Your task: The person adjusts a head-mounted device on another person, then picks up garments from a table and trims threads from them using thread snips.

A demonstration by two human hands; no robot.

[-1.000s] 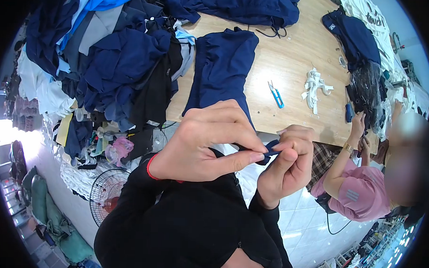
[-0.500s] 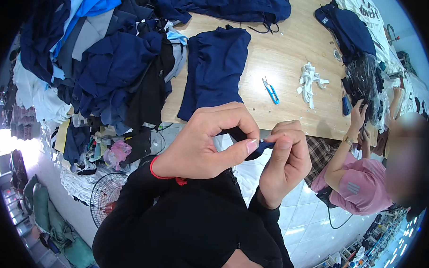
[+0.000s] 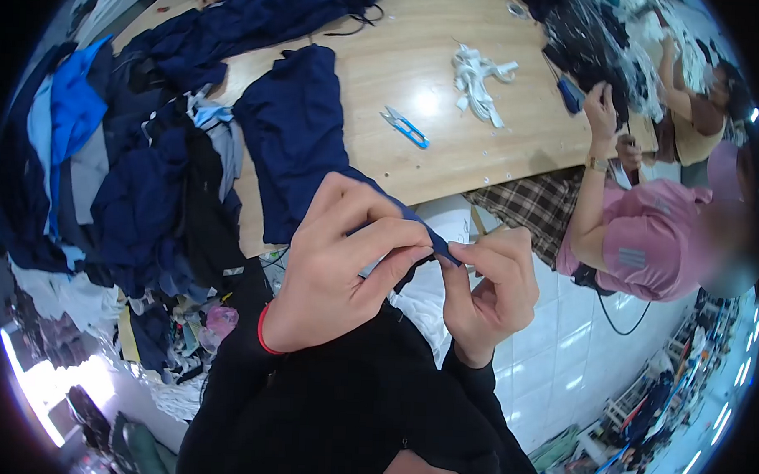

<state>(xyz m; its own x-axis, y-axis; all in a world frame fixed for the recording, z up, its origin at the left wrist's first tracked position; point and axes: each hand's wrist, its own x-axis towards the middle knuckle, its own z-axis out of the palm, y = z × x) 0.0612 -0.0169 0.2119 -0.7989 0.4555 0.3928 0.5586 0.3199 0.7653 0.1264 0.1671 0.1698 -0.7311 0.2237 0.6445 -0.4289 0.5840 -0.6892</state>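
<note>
A navy blue garment (image 3: 296, 125) lies on the wooden table, and part of it hangs over the near edge toward me. My left hand (image 3: 341, 256) pinches an edge of this cloth between thumb and fingers. Close beside it, my right hand (image 3: 493, 287) grips the tip of the same edge between thumb and forefinger. A narrow navy strip of the cloth stretches between both hands. Beyond them on the table lie blue-handled thread snips (image 3: 407, 128).
Bundled white strips (image 3: 481, 83) lie on the wooden table (image 3: 432, 172). Piled dark and blue clothes (image 3: 143, 174) cover its left end; another navy garment (image 3: 262, 16) lies at the back. At right, a co-worker in a pink shirt (image 3: 647, 238) handles dark plastic-wrapped items (image 3: 583, 43).
The view has turned, so the table's contents appear shifted left and up. My fingers have changed their hold, and more of the navy edge shows between my hands.
</note>
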